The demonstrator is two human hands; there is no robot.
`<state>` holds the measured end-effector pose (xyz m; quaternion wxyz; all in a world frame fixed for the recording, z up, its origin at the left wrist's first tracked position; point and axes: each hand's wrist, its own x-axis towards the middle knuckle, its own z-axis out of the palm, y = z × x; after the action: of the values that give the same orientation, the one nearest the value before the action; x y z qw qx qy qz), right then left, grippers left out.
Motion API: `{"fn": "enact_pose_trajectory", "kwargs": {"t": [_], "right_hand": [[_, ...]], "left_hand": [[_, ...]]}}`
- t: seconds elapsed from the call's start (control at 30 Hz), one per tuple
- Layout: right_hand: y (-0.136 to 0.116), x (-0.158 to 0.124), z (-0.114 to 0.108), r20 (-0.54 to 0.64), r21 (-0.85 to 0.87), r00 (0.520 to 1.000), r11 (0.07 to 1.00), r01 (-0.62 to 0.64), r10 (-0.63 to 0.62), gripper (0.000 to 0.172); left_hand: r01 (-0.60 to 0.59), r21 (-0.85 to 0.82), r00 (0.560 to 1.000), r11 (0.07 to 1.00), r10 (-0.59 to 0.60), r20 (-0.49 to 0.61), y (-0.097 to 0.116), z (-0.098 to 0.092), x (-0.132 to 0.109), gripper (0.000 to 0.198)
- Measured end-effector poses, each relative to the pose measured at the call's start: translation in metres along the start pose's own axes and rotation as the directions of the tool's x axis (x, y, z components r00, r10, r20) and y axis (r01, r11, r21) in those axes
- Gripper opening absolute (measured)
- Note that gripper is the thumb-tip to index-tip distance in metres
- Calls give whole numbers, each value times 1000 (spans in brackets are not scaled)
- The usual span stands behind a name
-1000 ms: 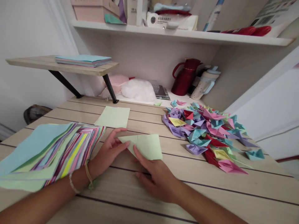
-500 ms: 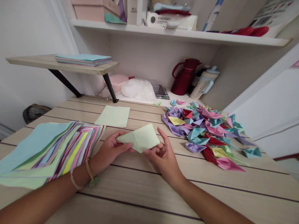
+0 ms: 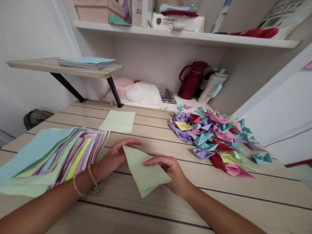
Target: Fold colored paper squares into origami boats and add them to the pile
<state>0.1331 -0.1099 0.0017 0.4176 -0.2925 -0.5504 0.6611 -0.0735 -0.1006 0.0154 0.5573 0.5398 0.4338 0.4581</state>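
A folded light green paper (image 3: 143, 170) is held above the wooden table, one point hanging down toward me. My right hand (image 3: 170, 170) grips its right side, the index finger lying across the front face. My left hand (image 3: 120, 156) is at the paper's upper left corner, fingers apart and reaching behind it; whether it touches the paper is hard to tell. A flat light green sheet (image 3: 118, 121) lies on the table beyond my left hand.
Fanned coloured sheets (image 3: 41, 152) cover the table's left side. A heap of folded paper boats (image 3: 214, 130) lies at the right. Behind stand a dark red jug (image 3: 192, 80) and a light bottle (image 3: 212, 87). A small raised shelf (image 3: 34, 64) holds more paper.
The folded paper has turned, its point now lower and nearer me. My right hand has shifted its hold onto the face, and the left hand's fingers have loosened from the paper.
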Motion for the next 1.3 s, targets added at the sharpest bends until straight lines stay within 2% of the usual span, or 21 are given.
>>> {"fn": "enact_pose_trajectory", "kwargs": {"t": [0.1, 0.2, 0.27, 0.37, 0.5, 0.6, 0.73, 0.8, 0.9, 0.97, 1.1, 1.2, 1.3], "right_hand": [[3, 0, 0, 20, -117, 994, 987, 107, -106, 14], [7, 0, -1, -12, -295, 984, 941, 169, -180, 26], [9, 0, -1, -44, -355, 982, 922, 155, -183, 34], [10, -1, 0, -57, -384, 989, 918, 104, -135, 39], [8, -3, 2, -48, -403, 997, 914, 41, -66, 44], [5, -3, 1, -24, -399, 994, 913, 84, -102, 46], [3, -2, -1, 56, -393, 986, 904, 168, -158, 34], [3, -1, -2, 69, -380, 987, 911, 159, -143, 27], [3, -1, -2, 24, -352, 990, 926, 135, -136, 20], [3, 0, -1, -8, -352, 991, 928, 121, -132, 18], [2, 0, 1, -72, -362, 990, 928, 90, -125, 11], [4, 0, 1, -158, -378, 980, 924, 50, -118, 12], [6, 0, 2, -227, -379, 971, 925, -22, -70, 13]], "left_hand": [[44, -73, 999, 996, -43, 16, -3, 0, 1, 50], [90, -70, 996, 993, -91, -17, -3, 1, -1, 46], [89, -115, 996, 989, -87, 26, -2, 2, -2, 46], [84, -131, 994, 988, -73, 84, -1, 4, -2, 45], [144, -52, 989, 988, -145, -10, 4, 8, -2, 26], [171, -20, 982, 985, -172, -75, 5, 9, -3, 25], [226, 47, 974, 973, -225, -41, 2, 9, -5, 28], [212, 58, 977, 976, -212, -3, 0, 9, -6, 39], [156, 65, 987, 986, -159, 38, 0, 9, -7, 56], [133, 85, 990, 987, -136, 36, 1, 9, -7, 53], [67, 217, 994, 974, -84, 68, 4, 7, -6, 26], [18, 278, 987, 960, -62, 150, 4, 4, -5, 29], [26, 280, 975, 960, -86, 204, 1, 2, -7, 33]]}}
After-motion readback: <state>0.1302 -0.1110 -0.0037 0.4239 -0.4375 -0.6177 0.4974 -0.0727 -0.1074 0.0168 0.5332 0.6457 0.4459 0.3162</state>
